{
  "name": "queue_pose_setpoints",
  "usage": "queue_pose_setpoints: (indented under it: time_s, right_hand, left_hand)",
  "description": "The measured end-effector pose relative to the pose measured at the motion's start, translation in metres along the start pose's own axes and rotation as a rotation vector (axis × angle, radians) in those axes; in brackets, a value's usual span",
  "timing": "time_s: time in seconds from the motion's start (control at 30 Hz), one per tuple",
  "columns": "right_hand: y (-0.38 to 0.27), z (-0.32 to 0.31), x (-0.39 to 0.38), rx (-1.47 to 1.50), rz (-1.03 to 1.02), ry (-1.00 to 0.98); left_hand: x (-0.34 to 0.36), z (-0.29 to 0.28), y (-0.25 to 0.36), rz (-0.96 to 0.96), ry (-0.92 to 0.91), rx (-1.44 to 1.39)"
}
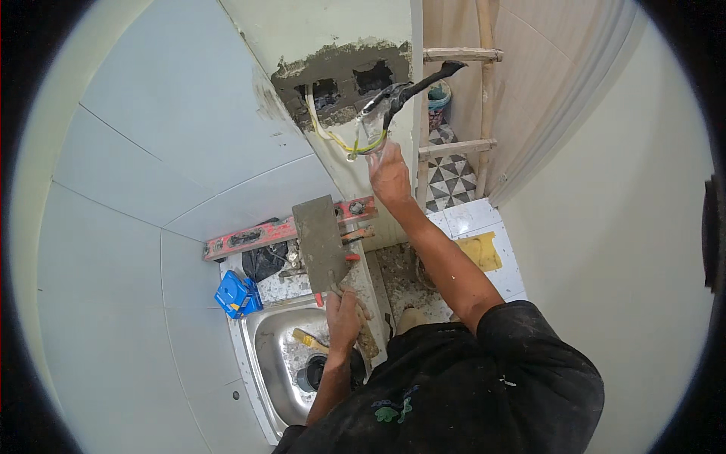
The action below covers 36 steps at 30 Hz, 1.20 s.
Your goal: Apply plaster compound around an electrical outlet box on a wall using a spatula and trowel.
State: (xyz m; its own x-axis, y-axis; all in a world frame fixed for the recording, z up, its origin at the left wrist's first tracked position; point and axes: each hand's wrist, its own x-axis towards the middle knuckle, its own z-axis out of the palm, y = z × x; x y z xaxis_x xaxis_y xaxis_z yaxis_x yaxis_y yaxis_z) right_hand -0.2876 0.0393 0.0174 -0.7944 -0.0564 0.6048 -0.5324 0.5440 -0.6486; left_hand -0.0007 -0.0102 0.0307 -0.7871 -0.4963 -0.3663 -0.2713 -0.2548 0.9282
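1. Two bare hands work at a wall. The left hand [344, 321] is closed around the handle of a flat, rectangular trowel [321, 242], whose grey face is tilted upward above the edge of a sink.
2. Just up and to the right, a rough patch of grey mortar [340, 62] surrounds two dark openings in the pale wall. Mortar seems already spread along the top and between them; the lower edge looks ragged and the cavities stand bare, so filling and smoothing appear unfinished.
3. White and yellow-green wires [333, 140] loop out of the left opening, ending in a black-wrapped tail [427, 85]. They hang loose, apparently not fitted to anything.
4. Beside them, the right hand [391, 175] is raised, fingers curled around a pale, shiny piece [374, 113]. It may be a small trowel; I cannot tell.
5. Around this, from the left: large bluish-grey tiles [181, 129] on the wall, a blue box [236, 293], a steel sink [276, 356] with tools inside, a black plastic bag [265, 261] and a red spirit level [272, 233].
6. Farther right: a wooden ladder [485, 98], a bucket [437, 102] behind it, black-and-white patterned floor [451, 181], a yellow sheet [482, 251] on white tiles, and a plain pale wall [605, 189].
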Motion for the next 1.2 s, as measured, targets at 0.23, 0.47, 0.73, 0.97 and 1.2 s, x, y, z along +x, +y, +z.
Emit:
queue_pose_setpoints:
  time_s: [0.23,0.47,0.73,0.97,1.2]
  right_hand:
    - [0.022,-0.027,-0.030,-0.050,-0.144,0.042]
    - [0.015,-0.137,0.014,-0.304,-0.456,-0.017]
    - [-0.019,-0.175,0.095,-0.446,-0.745,-0.163]
    - [-0.020,-0.190,0.114,-0.567,-0.772,-0.071]
    - [-0.006,-0.207,0.117,-0.610,-0.717,-0.080]
  left_hand:
    - [0.001,0.002,0.004,-0.031,-0.022,-0.032]
    - [0.006,0.000,-0.004,-0.004,-0.035,-0.019]
    - [0.008,0.015,-0.007,-0.077,-0.001,-0.057]
    - [0.005,0.019,-0.008,0.011,-0.060,-0.047]
    - [0.007,0.024,-0.009,-0.013,-0.038,-0.034]
